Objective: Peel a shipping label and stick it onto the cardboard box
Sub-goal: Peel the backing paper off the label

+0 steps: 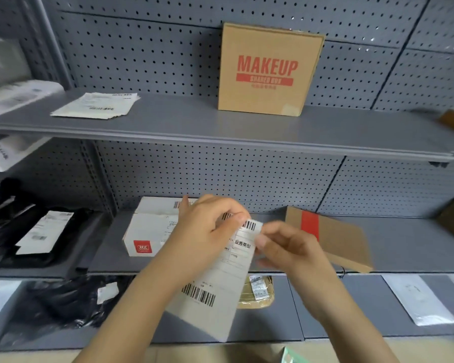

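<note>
A white shipping label [220, 284] with barcodes hangs in front of me, held in both hands at its top edge. My left hand [207, 231] grips the upper left part of the sheet. My right hand [291, 247] pinches the top right corner with thumb and fingertip. A brown cardboard box [268, 69] printed "MAKEUP" in red stands upright on the upper shelf, against the pegboard. A flat brown cardboard box [344, 239] with a red stripe lies on the middle shelf, just right of my hands.
A stack of label sheets [97, 106] lies on the upper shelf at left. A white carton [147, 231] with a red logo sits on the middle shelf behind my left hand. Black mailer bags [37, 231] fill the left shelves. A white envelope [422, 299] lies lower right.
</note>
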Demonstrator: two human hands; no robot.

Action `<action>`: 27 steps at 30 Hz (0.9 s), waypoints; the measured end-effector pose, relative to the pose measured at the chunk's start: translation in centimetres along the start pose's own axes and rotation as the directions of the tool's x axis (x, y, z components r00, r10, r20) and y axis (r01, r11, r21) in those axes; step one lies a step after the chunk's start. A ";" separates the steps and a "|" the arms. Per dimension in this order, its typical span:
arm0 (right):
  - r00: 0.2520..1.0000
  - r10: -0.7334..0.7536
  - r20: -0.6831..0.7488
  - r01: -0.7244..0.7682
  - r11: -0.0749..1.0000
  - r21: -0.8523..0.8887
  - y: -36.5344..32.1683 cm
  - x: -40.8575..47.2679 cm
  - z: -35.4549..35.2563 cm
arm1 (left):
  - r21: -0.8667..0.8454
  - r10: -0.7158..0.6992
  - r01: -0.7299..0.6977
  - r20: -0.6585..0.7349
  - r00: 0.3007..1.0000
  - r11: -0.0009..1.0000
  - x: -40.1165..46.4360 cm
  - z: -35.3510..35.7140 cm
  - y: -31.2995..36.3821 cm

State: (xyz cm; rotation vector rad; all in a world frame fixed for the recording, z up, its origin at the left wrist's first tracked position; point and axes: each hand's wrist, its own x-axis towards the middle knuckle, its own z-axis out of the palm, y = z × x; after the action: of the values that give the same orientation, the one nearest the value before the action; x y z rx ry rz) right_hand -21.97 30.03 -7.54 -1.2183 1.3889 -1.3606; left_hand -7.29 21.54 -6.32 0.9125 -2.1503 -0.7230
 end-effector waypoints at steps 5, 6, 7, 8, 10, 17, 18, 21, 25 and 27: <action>0.999 0.011 -0.043 -0.009 0.999 0.042 -0.4 -0.2 -1.8 | 0.055 -0.034 0.032 0.051 0.998 0.998 -0.8 0.3 0.3; 0.999 0.011 -0.037 -0.009 0.999 0.036 -0.4 -0.2 -1.9 | 0.069 -0.042 0.039 0.054 0.998 0.997 -0.9 0.3 0.4; 1.000 0.012 -0.028 -0.011 0.999 0.030 -0.4 -0.3 -1.9 | 0.080 -0.051 0.046 0.059 0.997 0.996 -1.0 0.3 0.4; 1.000 0.014 -0.020 -0.013 1.000 0.024 -0.4 -0.3 -1.8 | 0.089 -0.058 0.052 0.064 0.996 0.995 -1.1 0.3 0.5; 1.000 0.013 -0.014 -0.013 1.000 0.009 -0.3 -0.2 -1.8 | 0.105 -0.059 0.051 0.074 0.996 0.993 -1.1 0.3 0.4; 1.000 0.000 0.003 0.000 0.997 -0.072 0.0 0.0 -1.6 | 0.147 -0.066 0.046 0.135 0.989 0.988 -1.1 0.5 0.5; 1.000 -0.005 0.008 0.006 0.996 -0.084 0.0 0.1 -1.6 | 0.149 -0.065 0.044 0.135 0.989 0.988 -1.1 0.6 0.5; 0.999 -0.018 0.029 0.022 0.992 -0.122 0.1 0.2 -1.5 | 0.156 -0.064 0.042 0.135 0.989 0.987 -1.0 0.6 0.6; 1.000 -0.010 0.013 0.011 0.994 -0.106 0.0 0.4 -1.5 | 0.153 -0.077 0.056 0.135 0.988 0.987 -0.8 0.5 0.6; 1.000 -0.007 0.015 0.009 0.994 -0.105 0.0 0.4 -1.5 | 0.157 -0.081 0.059 0.134 0.988 0.986 -0.7 0.5 0.6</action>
State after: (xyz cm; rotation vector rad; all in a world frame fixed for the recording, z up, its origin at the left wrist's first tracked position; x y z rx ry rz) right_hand -23.55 29.91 -7.35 -1.3007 1.4628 -1.2957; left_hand -7.49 22.57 -6.46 1.0495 -2.3333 -0.6819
